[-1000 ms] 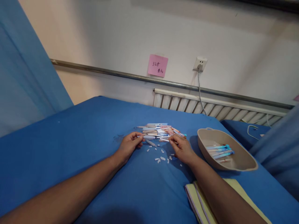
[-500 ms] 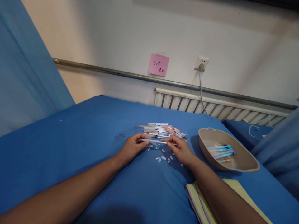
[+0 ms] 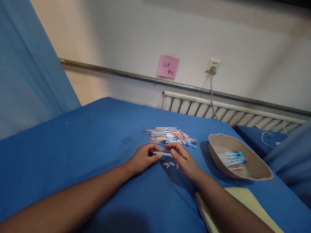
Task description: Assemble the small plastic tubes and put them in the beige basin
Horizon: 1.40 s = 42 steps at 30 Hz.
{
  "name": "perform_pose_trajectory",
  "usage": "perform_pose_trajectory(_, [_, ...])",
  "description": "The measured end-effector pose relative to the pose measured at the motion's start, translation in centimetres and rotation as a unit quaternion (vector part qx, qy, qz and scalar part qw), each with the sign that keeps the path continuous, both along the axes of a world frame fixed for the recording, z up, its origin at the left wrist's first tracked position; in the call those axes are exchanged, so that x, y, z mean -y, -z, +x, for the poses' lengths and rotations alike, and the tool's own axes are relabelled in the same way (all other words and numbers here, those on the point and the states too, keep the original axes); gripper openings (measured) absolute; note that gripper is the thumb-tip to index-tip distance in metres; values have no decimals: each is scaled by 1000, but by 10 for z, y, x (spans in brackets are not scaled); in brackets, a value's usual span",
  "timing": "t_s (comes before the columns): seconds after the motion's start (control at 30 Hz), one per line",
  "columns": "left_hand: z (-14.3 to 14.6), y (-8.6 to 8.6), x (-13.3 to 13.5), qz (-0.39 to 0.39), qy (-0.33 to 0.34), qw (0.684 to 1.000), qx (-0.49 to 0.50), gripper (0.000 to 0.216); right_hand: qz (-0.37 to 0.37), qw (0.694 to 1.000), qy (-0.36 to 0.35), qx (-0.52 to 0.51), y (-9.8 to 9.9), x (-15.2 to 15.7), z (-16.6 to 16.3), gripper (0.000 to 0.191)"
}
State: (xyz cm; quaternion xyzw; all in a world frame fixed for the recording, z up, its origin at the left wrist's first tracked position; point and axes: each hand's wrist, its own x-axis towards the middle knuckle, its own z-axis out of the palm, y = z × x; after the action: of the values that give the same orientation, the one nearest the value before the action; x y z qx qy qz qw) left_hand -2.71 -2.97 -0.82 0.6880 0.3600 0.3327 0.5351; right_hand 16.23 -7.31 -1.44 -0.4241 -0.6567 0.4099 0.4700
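Hands meet at the centre of the frame, over a blue cloth-covered table (image 3: 73,155). Going left to right: our left hand (image 3: 143,158) comes in from the lower left, fingers curled, thumb and fingertips pinching the left end of a slim white-and-pale-blue pen (image 3: 163,154). We hold the pen level, just above the cloth. Our right hand (image 3: 181,158) closes on its right end in the same way, fingers pressed together around the barrel.

Just below the pen, a few small white plastic bits (image 3: 170,165) lie scattered on the cloth. Just above the hands, towards the frame's middle, sits a loose heap of similar pens with blue and orange caps (image 3: 170,136), apart from both hands.

Further right, a shallow beige oval tray (image 3: 255,170) holds several blue-capped pens (image 3: 232,157). At the lower right, a pale yellow pad (image 3: 245,200) lies partly under our right forearm.

On the wall, upper centre, we note a pink sticky note (image 3: 168,66) with handwriting, and to its right a white wall socket (image 3: 213,65) with a plugged-in cable.
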Motion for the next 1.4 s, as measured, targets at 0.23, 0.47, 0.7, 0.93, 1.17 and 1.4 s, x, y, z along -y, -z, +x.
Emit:
perform_pose_trajectory(0.23, [1,-4,5,-5,93,995,-48,16,-34,993,-31,-106,-25,5,2,60])
perform_pose_trajectory(0.47, [3,-4,1,-66,81,994,-28,21,-35,987,96,-123,-37,-11,42,33])
perform_pose_trajectory(0.7, [2,2,-5,-60,75,995,-25,23,-120,985,33,123,-10,-26,77,14])
perform_pose_trajectory(0.93, [0,4,-6,-57,80,995,-36,28,-84,942,39,321,1,-23,78,3])
perform_pose_trajectory(1.17, [0,3,-12,-131,15,991,26,37,-14,909,154,386,8,-33,77,5])
perform_pose_trajectory(1.4, [-2,1,-17,-183,-62,976,99,32,42,904,199,376,15,-40,78,9])
